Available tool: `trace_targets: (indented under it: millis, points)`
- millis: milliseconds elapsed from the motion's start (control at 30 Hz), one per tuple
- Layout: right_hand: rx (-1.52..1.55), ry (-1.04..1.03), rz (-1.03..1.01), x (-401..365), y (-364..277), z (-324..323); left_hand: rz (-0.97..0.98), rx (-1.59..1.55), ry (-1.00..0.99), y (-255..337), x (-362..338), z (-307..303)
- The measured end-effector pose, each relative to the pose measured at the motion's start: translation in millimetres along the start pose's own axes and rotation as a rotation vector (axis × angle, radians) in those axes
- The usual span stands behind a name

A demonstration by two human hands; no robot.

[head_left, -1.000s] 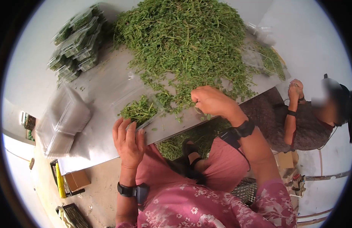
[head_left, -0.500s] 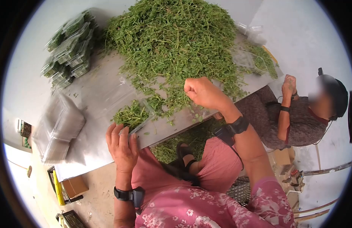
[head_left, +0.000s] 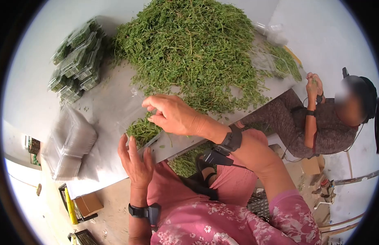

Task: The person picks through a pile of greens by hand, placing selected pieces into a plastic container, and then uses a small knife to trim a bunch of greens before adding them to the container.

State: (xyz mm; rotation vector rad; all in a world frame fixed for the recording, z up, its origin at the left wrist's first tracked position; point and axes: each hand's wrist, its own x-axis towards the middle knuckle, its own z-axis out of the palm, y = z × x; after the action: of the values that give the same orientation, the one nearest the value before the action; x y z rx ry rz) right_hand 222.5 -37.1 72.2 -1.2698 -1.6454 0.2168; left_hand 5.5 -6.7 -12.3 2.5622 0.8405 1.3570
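A clear plastic clamshell container (head_left: 154,139) lies at the table's near edge, with leafy green stems (head_left: 140,130) inside. My left hand (head_left: 136,165) is at its near left corner, fingers spread and fingertips by the rim; any contact is hard to make out. Over the container is my right hand (head_left: 175,115), with curled fingers and a few leafy greens showing at the thumb tip. The hand partly covers the container's back and right side. Beyond it rises a large heap of leafy greens (head_left: 189,53), with loose sprigs spilling toward me.
Filled clamshells (head_left: 77,61) are stacked at the back left. Nested clear containers (head_left: 71,139) stand at the left table edge. A co-worker (head_left: 320,118) sits at the right, hands raised. Crates and a cardboard box (head_left: 88,204) are on the floor.
My right hand has moved left from the heap's near edge to above the container. My left hand's fingers have spread wider. The view has shifted slightly.
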Motion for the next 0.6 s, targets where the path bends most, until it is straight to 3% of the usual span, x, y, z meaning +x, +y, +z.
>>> trace_targets:
  millis: [133,233,433,533,600]
  points:
    - [-0.244,-0.032,0.067,-1,25,-23,-0.088,-0.015,-0.077,6,1,-4]
    - [-0.342,-0.126,0.254,-11,38,-39,0.022,0.103,-0.144,6,7,-8]
    - [-0.405,-0.242,0.236,-27,41,-17,0.0,0.08,-0.078,3,4,-4]
    - [-0.502,-0.465,0.39,-17,39,-29,-0.002,0.089,-0.038,0,3,-2]
    - [-0.62,-0.503,0.456,-12,45,-42,-0.006,0.093,-0.025,1,4,-2]
